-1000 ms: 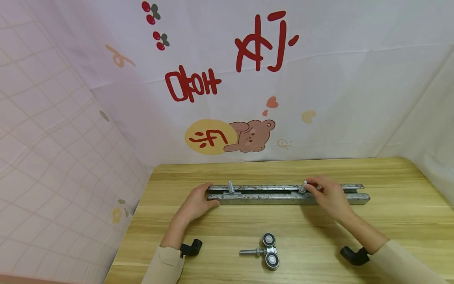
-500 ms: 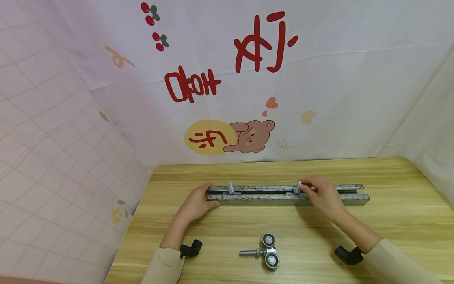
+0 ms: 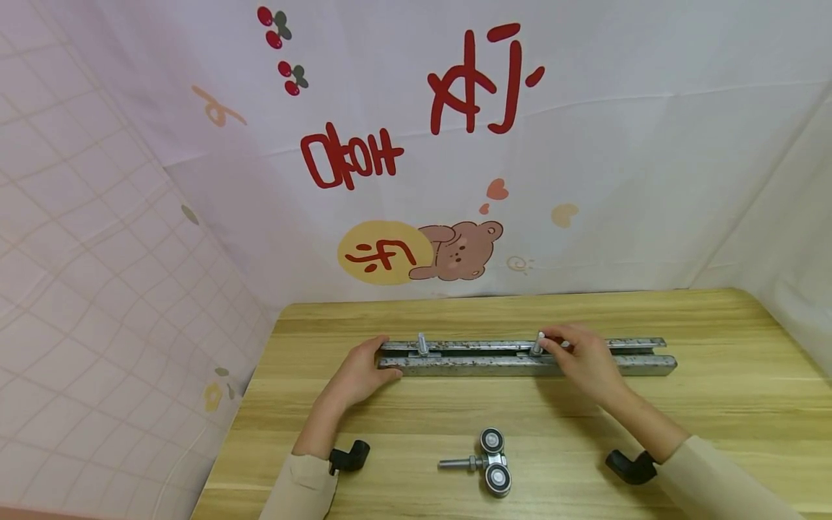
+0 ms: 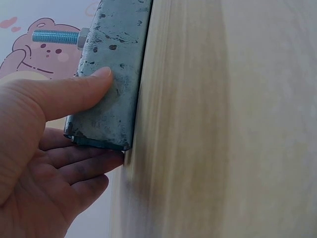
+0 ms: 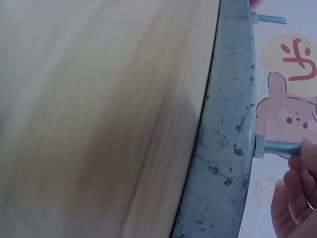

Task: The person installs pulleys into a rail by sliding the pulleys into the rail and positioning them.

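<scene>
A speckled grey metal rail [image 3: 481, 367] lies along the table, its slot facing up. My left hand [image 3: 360, 372] grips its left end; in the left wrist view the thumb [image 4: 91, 91] presses the rail's side. Two threaded bolts stand up from the slot: the left bolt [image 3: 422, 344] near my left hand, and the right bolt [image 5: 280, 147], with a nut at its base. My right hand [image 3: 588, 361] pinches the right bolt's upper end between thumb and fingers. What carries the bolts inside the rail is mostly hidden.
A loose roller trolley [image 3: 495, 461] with two bearing wheels and a threaded bolt lies on the wooden table [image 3: 559, 477] in front of the rail. A printed cloth [image 3: 617, 144] hangs behind the table. Black wrist mounts [image 3: 351, 456] stick out near both sleeves.
My right hand has slid the right bolt leftward along the slot, closer to the left bolt. The left hand, the rail and the loose trolley have stayed in place.
</scene>
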Available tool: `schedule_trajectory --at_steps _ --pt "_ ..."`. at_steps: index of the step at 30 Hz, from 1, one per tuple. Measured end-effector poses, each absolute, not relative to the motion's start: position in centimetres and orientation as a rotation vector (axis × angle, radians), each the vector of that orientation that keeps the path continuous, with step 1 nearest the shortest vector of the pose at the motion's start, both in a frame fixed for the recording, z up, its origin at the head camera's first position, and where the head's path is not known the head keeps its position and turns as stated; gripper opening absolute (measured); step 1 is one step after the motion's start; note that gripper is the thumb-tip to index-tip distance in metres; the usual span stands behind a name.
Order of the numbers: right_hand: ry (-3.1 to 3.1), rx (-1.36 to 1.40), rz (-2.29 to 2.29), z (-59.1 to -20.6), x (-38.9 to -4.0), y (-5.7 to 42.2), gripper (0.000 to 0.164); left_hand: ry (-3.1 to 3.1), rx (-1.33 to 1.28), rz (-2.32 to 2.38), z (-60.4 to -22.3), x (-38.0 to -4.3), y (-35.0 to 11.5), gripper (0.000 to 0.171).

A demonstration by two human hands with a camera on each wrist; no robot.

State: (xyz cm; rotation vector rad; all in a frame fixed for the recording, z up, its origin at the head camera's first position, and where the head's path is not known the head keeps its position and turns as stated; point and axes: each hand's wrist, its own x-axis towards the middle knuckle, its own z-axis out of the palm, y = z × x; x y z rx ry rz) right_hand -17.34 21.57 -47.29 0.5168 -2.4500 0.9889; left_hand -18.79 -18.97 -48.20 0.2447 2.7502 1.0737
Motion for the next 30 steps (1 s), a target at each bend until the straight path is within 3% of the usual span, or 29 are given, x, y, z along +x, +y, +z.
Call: schedule_trajectory --at_steps 30 --pt "-2.513 0.505 0.999 -47.1 -17.9 19.7 0.014 2.744 0.258 1.091 -48.1 -18.7 -19.1 0.078"
